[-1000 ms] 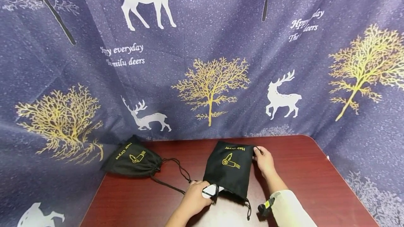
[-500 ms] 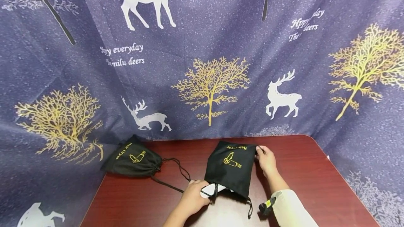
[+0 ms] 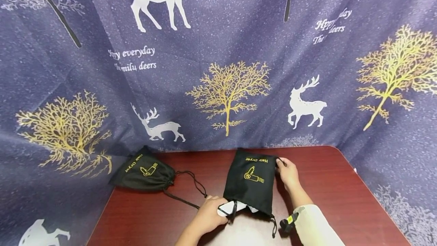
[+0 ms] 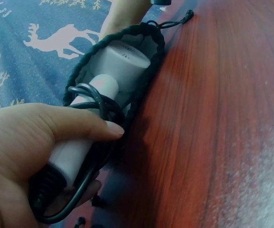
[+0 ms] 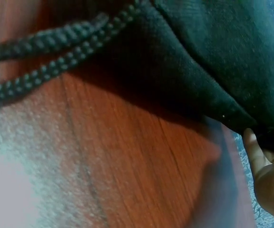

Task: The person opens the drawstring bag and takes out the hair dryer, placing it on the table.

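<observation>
A white hair dryer [image 4: 122, 59] lies partly inside a black drawstring bag [image 3: 250, 181] printed "Hair Dryer" in yellow. Its handle [image 4: 73, 159] sticks out of the bag's mouth, with a black cord [image 4: 103, 107] wound round it. My left hand [image 3: 209, 213] grips the handle and cord, thumb on top. At the bag's far right corner my right hand [image 3: 288, 172] pinches the cloth between thumb and fingers, as the right wrist view also shows. The dryer's wide round end sits just within the open mouth; the rest of its body is hidden in the bag.
Another black drawstring bag [image 3: 146, 172] with the same print lies at the table's left, its cords [image 3: 184, 198] trailing toward my left hand. A dark patterned cloth [image 3: 222, 48] hangs behind the reddish-brown table [image 3: 327, 185]. A black strap with a yellow mark [image 3: 288, 223] sits at my right wrist.
The bag has shifted slightly right, and its far edge now lies flatter. More of the white hair dryer shows at its mouth. Both hands keep their holds; the right hand moved slightly right.
</observation>
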Motion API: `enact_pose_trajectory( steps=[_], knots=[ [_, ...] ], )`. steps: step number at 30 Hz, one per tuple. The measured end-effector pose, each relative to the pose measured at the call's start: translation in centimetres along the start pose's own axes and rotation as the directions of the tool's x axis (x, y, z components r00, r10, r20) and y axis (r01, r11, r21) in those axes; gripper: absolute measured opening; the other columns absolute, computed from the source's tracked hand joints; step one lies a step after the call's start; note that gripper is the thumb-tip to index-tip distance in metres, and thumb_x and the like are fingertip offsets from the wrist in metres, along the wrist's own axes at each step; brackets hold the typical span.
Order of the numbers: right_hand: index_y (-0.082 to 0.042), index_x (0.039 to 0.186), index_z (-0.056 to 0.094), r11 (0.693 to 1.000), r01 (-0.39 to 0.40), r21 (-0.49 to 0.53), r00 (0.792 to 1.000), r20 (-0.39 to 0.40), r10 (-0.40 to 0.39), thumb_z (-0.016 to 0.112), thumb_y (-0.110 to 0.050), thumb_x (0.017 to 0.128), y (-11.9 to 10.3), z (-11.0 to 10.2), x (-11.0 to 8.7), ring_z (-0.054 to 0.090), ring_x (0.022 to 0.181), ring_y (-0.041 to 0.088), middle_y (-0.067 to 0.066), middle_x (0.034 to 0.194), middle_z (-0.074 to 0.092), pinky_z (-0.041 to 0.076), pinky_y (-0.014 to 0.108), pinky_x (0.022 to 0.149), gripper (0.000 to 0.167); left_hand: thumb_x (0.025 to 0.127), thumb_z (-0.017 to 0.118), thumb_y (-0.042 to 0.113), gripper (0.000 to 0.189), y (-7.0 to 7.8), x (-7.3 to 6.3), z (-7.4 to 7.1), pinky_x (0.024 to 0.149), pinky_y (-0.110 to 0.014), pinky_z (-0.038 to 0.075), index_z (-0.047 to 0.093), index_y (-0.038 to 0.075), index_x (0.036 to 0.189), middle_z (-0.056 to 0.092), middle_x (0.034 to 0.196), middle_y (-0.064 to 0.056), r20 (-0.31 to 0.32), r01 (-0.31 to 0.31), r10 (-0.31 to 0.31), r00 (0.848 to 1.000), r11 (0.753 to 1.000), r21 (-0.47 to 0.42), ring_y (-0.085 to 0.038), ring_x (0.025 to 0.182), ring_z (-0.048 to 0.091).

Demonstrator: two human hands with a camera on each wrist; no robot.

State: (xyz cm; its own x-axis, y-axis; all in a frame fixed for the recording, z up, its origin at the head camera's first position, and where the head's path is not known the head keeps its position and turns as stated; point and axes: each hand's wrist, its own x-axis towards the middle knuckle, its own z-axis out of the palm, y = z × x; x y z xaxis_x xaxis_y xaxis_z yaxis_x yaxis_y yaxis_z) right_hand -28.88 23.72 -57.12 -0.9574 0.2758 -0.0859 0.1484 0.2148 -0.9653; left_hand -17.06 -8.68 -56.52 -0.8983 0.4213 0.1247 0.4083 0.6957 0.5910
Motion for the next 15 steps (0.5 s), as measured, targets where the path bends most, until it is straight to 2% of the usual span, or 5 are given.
enact_pose_trajectory(
  steps=[6,12,15],
  knots=[
    [0.009,0.134,0.056,0.998,-0.005,0.066,1.0,0.017,0.003,0.048,-0.019,0.107,0.11,-0.12,0.43,0.067,0.081,-0.002,0.028,0.133,0.059,0.053,0.015,0.076,0.039,0.061,0.088,0.015,0.039,-0.55,0.01,-0.32,0.073,-0.022,0.039,0.074,0.023,0.096,0.071,0.094,0.01,0.024,-0.003,0.004,1.0,1.0,-0.01,-0.005,0.086,0.051],
    [0.009,0.133,0.056,0.997,-0.01,0.074,1.0,0.015,0.009,0.048,-0.017,0.107,-0.15,-0.2,0.54,0.065,0.077,-0.004,0.026,0.128,0.062,0.054,0.016,0.076,0.038,0.061,0.087,0.017,0.039,-0.5,-0.11,-0.68,0.072,-0.022,0.039,0.074,0.023,0.098,0.069,0.093,0.012,0.034,0.01,-0.01,0.999,1.0,-0.01,-0.004,0.085,0.049],
    [0.009,0.132,0.056,0.998,-0.015,0.066,1.0,0.007,0.014,0.048,-0.018,0.107,-0.19,-0.27,0.61,0.065,0.075,-0.005,0.023,0.125,0.064,0.054,0.016,0.076,0.038,0.061,0.088,0.016,0.04,-0.51,-0.2,-0.82,0.073,-0.023,0.04,0.074,0.023,0.097,0.07,0.094,0.011,0.02,-0.009,0.009,1.0,1.0,-0.021,-0.005,0.087,0.051]
  ],
)
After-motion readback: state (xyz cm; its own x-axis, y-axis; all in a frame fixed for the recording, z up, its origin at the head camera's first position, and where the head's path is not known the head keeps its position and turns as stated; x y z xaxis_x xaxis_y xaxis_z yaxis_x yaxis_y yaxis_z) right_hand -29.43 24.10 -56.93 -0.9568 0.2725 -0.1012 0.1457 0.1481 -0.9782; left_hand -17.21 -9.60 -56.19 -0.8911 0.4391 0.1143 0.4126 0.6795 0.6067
